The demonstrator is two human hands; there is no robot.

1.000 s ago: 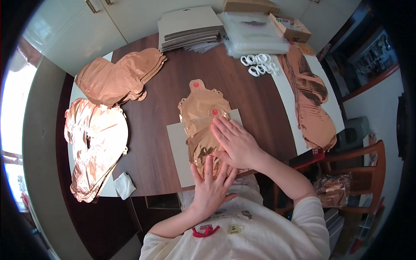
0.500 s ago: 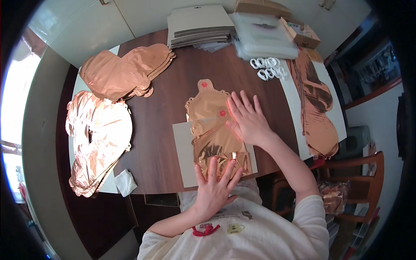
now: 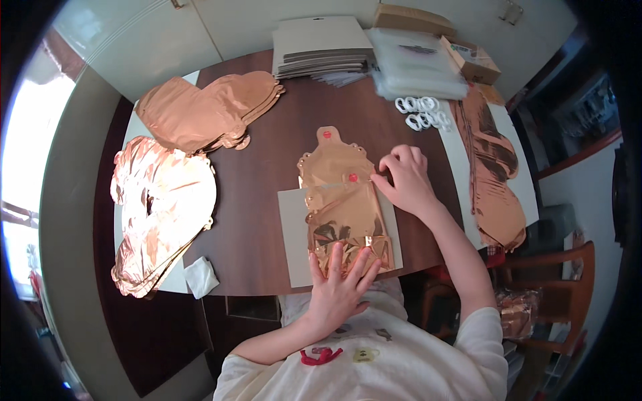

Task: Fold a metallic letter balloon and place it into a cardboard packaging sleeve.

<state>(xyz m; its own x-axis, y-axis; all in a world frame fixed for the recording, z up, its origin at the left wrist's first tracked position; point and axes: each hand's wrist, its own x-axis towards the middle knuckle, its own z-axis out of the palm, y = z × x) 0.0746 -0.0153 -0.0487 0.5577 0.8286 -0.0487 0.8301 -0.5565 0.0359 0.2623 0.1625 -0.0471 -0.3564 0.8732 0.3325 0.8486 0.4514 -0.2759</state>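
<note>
Hands (image 3: 334, 297) at copper foil (image 3: 348, 212), left spread, right (image 3: 408, 182) by edge

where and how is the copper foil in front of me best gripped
Probably by the narrow rounded tab at the far end of the copper foil, pinched lightly from the right, where the right hand is close. The tab sticks out past the pale board and lies uncovered, while the left hand spreads its fingers over the near end. The foil looks thin and lies flat.
</note>
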